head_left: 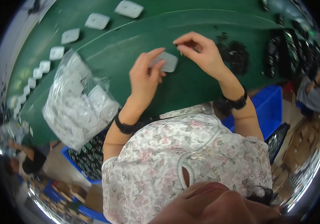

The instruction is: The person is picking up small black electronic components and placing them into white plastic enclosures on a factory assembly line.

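My left hand [146, 71] grips a pale grey rectangular plastic cover [170, 62] with rounded corners, its fingers along the cover's left side. To the right and a little higher, my right hand [201, 52] is closed in a pinch. A small dark piece [175, 45] shows at its fingertips, too small to name, and it is apart from the cover. Beside the right wrist lies a loose heap of small black parts [237, 56] on the green work surface [122, 48]. A clear plastic bag [78, 104] filled with white plastic parts lies left of my left forearm.
A curved row of white plastic covers [97, 21] runs along the far and left side. Black strips of parts [279, 52] lie at the right. Blue bins [268, 108] stand below the table edge on both sides. Other people [313, 93] sit at far right and far left.
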`<state>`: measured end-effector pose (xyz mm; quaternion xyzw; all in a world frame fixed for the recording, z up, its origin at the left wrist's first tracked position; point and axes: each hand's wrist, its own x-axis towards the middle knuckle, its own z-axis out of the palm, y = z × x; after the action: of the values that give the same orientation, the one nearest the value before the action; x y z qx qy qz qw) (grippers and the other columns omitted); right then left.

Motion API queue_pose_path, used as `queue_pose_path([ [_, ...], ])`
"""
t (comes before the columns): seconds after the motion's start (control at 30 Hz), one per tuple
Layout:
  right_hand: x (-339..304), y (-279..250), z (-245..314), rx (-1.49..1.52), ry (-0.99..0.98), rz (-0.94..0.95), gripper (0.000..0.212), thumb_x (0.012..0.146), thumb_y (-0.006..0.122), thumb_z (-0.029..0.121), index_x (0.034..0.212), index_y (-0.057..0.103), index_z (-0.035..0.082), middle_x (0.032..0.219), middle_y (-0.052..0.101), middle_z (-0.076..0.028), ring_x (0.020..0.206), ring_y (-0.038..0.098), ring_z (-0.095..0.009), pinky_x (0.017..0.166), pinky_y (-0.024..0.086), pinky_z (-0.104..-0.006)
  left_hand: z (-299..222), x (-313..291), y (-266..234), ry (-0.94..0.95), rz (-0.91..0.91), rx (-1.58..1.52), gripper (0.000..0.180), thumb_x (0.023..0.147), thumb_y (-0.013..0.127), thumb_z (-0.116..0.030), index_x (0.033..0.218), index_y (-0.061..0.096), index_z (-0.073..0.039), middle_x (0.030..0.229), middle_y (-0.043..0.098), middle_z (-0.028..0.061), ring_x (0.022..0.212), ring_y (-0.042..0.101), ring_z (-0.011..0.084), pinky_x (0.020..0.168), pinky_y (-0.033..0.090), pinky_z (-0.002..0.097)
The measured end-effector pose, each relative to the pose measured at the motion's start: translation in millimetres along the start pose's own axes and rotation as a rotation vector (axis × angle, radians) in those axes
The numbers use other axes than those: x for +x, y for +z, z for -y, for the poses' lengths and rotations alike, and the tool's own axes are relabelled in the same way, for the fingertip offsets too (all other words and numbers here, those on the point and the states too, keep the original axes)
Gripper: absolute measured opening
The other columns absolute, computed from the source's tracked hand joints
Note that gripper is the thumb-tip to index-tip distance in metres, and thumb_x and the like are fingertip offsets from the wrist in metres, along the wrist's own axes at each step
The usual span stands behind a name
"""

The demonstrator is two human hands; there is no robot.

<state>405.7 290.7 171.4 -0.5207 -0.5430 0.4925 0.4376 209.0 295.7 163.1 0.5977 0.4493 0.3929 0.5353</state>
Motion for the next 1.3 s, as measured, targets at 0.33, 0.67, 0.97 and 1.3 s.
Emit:
queue_pose_path([
  [0.33, -7.8, 38.4, 10.8, 0.355, 0.131, 0.125, 0.025, 0.085, 0.064, 0.001, 0.107, 0.053, -0.001, 0.095, 0.058, -0.004, 0.085, 0.056, -0.008, 0.075, 0.047, -0.0209, -1.8, -13.7, -14.6, 0.286, -0.049, 0.225, 0.021, 0.081, 0.060, 0.007, 0.098, 0.065, -0.004, 0.085, 0.055, 0.0076, 0.059, 0.059, 0.0130, 0.048, 0.048, 0.0247],
  [0.67, -14.3, 41.8, 17.8, -0.093, -0.086, 0.027, 0.007, 0.082, 0.066, 0.000, 0.088, 0.062, 0.000, 0.086, 0.054, -0.003, 0.076, 0.050, -0.009, 0.067, 0.040, -0.0208, 8.7, -20.2, -8.7, 0.287, -0.106, 0.032, 0.015, 0.085, 0.058, 0.007, 0.096, 0.064, 0.000, 0.090, 0.056, 0.0088, 0.062, 0.061, 0.0122, 0.047, 0.047, 0.0216],
  [0.97, -16.4, 51.5, 19.4, -0.179, -0.186, -0.053, 0.007, 0.080, 0.065, -0.002, 0.085, 0.060, 0.000, 0.082, 0.053, -0.002, 0.069, 0.047, -0.007, 0.062, 0.038, -0.0201, 7.6, -21.4, -8.7, -0.066, -0.096, -0.490, 0.018, 0.089, 0.054, 0.005, 0.107, 0.055, 0.006, 0.097, 0.056, 0.0096, 0.084, 0.065, 0.0176, 0.076, 0.054, 0.0266],
  [1.3, -15.4, 56.9, 12.2, -0.138, -0.108, -0.024, 0.006, 0.081, 0.065, -0.001, 0.083, 0.060, 0.001, 0.080, 0.053, 0.000, 0.068, 0.046, -0.006, 0.061, 0.038, -0.0192, 10.6, -26.6, -11.3, 0.040, -0.078, -0.371, 0.007, 0.089, 0.057, 0.001, 0.093, 0.058, 0.006, 0.099, 0.055, 0.0084, 0.086, 0.064, 0.0160, 0.078, 0.052, 0.0250],
])
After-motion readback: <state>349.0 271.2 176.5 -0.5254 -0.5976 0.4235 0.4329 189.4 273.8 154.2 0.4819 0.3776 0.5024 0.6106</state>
